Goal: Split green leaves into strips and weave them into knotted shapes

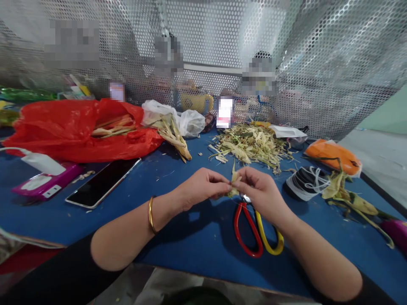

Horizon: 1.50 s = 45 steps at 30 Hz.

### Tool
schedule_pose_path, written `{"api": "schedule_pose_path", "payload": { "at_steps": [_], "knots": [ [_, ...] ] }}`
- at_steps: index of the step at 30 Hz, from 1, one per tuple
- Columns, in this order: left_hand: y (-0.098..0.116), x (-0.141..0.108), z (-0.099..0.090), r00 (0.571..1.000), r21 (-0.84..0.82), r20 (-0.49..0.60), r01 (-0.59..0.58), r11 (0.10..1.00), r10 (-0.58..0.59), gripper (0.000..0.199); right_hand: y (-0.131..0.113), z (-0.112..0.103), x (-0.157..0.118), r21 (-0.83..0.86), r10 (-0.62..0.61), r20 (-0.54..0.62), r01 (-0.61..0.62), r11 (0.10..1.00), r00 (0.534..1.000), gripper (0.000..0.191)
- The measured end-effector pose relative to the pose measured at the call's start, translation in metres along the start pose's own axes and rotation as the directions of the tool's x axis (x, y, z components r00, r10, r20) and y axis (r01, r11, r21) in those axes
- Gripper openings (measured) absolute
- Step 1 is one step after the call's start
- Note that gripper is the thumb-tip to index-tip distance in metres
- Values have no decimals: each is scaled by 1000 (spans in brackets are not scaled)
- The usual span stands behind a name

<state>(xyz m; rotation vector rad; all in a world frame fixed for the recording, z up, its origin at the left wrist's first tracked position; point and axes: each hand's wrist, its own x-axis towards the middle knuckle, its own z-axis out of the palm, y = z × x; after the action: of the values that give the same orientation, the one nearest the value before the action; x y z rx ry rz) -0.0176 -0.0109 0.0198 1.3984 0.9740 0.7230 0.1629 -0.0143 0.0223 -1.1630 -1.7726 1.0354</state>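
Observation:
My left hand [208,184] and my right hand [259,190] meet over the middle of the blue table [187,271]. Between them is a small pale green-yellow husk piece [234,180], pinched by the fingertips of both. Scissors [248,228] with one red and one yellow handle lie just below my right hand, their blades mostly hidden beneath it. Beyond my hands rises a loose pile of dry husk scraps [251,144]. To the right of my right hand sits a spool of white cord [307,183] on a black core.
Left: a red plastic bag [60,127] with dry stalks, a black-screened phone [103,184], a purple power strip [47,182]. Behind: a white bag [190,123], a husk bundle [174,140], a lit phone [224,112], perforated metal screen [210,34]. Right: an orange packet [333,156], dried leaves [359,203].

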Motion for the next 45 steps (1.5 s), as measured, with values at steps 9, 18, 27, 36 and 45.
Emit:
{"api": "schedule_pose_path", "payload": {
  "at_steps": [9,18,27,36,45],
  "knots": [
    [-5,4,9,945,97,-139,-286,953,297,21,-3,9,-4,351,149,-141,-91,932,979,20],
    [-12,4,16,945,-38,-203,-269,962,256,24,-1,16,-4,465,204,-191,-94,880,960,21],
    [-11,5,18,976,-198,-187,-151,969,114,22,2,13,-3,458,199,-127,-121,881,972,21],
    [-4,2,16,980,-194,-186,-109,975,73,19,6,-2,-2,-124,-138,-77,128,984,987,19],
    [-6,3,8,992,-218,-121,-48,975,22,20,0,-14,-1,-151,-213,88,224,963,973,7]
  ]
}}
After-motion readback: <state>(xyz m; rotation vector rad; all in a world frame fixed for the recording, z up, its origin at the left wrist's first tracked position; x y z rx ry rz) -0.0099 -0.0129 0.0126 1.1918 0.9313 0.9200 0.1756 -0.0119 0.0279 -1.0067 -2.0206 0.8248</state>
